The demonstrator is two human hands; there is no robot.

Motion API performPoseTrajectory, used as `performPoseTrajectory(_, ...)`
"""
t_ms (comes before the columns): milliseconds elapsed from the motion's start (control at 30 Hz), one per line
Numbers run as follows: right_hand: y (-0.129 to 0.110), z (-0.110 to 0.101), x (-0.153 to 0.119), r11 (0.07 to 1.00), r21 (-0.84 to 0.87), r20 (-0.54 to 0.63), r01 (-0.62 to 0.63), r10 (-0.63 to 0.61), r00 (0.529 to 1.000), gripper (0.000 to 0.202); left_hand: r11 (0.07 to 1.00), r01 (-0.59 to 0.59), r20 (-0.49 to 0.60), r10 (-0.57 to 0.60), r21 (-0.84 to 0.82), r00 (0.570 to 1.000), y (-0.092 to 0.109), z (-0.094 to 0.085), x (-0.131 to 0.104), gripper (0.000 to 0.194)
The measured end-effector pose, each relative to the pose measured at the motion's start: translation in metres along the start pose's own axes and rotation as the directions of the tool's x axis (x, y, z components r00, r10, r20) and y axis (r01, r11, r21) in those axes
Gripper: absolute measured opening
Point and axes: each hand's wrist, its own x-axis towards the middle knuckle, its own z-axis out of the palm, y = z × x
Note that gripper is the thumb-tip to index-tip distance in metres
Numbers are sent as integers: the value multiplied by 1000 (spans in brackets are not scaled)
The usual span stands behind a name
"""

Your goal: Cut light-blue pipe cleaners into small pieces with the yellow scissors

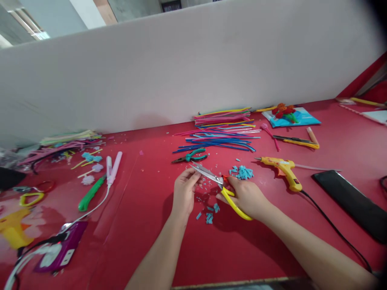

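My right hand is closed around the handles of yellow-handled scissors, whose blades point to the upper left. Beside the blade tips, my left hand is closed in a pinch; whatever sits between its fingertips is hidden or too small to name. Small blue cut pieces lie on the red table under the hands. A larger heap of blue pieces lies just beyond my right hand. Teal-handled pliers rest beyond the scissor tips.
Pipe cleaners are piled along the white partition. Rightward lie a yellow glue gun with a trailing cord, a black phone-like slab and a blue packet. Leftward are a pink styling iron, a green-handled tool and a purple power strip.
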Motion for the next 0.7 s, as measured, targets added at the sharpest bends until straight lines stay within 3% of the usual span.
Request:
performPoseTrajectory(267,1,6,0,994,-109,-13,8,-10,1000,37,998,-45,-17,45,-43,999,0,1,-1,7)
performPoseTrajectory(700,-2,8,-1,989,-144,-1,24,-24,1000,36,991,-72,-30,69,-112,997,-3,3,-4,7)
